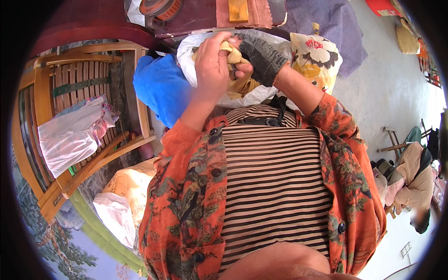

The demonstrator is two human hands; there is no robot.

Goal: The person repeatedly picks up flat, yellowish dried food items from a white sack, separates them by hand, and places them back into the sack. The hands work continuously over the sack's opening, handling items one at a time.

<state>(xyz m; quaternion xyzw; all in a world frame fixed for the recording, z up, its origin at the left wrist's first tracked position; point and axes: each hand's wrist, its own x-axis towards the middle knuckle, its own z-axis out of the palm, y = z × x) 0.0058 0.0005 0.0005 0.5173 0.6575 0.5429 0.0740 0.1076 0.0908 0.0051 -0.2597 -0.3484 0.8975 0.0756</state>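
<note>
Above a white woven plastic sack (pixel 185 45), both hands hold a knotted or plaited pale yellow strip (pixel 233 55). It looks like straw or husk, but the material cannot be told for sure. My left hand (pixel 211 61) is bare, its fingers bent round the strip's upper left side. On the right, my right hand (pixel 257 57) wears a dark grey fingerless knitted glove, and its bare fingertips pinch the strip's lower end. More yellow strips (pixel 241 89) lie in the sack below. The fingers cover part of the knot.
A dark red table (pixel 196 24) carries a lidded orange mug (pixel 162 10) and a wooden block (pixel 238 10) on a pink cloth (pixel 260 14). Blue fabric (pixel 161 87) and a floral cloth (pixel 316 59) flank the sack. A slatted wooden chair (pixel 42 94) is left; another person (pixel 414 182) is far right.
</note>
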